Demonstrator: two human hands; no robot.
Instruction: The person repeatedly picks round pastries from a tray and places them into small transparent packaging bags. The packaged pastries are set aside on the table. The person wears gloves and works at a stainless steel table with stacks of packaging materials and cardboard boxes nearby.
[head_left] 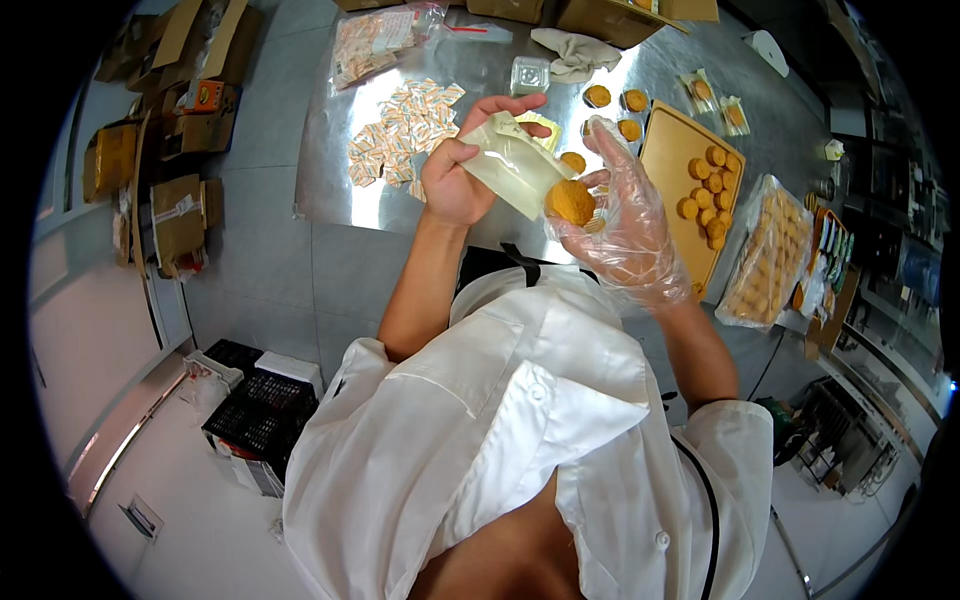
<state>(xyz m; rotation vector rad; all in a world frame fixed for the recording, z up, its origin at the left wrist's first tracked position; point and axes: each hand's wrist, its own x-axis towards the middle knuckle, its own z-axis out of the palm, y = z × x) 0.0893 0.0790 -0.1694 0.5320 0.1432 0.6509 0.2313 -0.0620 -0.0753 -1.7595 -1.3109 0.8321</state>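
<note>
My bare left hand [456,178] grips a pale, clear-fronted wrapper bag [515,165] between thumb and fingers. In a clear plastic glove, my right hand [637,225] holds a round golden-brown pastry [571,202] right beside the bag's lower end. Whether the pastry's edge is inside the bag I cannot tell. Beyond my hands, several similar pastries [597,96] in small cups sit on the steel table [330,185]. A yellow packet [537,128] lies partly hidden behind my left fingers. To the right, a tan tray [668,150] carries several more pastries [716,183].
Small printed sachets [408,125] are heaped at the left of the table, with a plastic bag of them [372,48] behind. A clear container [530,75] and a grey cloth [575,54] lie at the back. Wrapped pastries [701,90] and a large bagged batch [768,255] are at the right.
</note>
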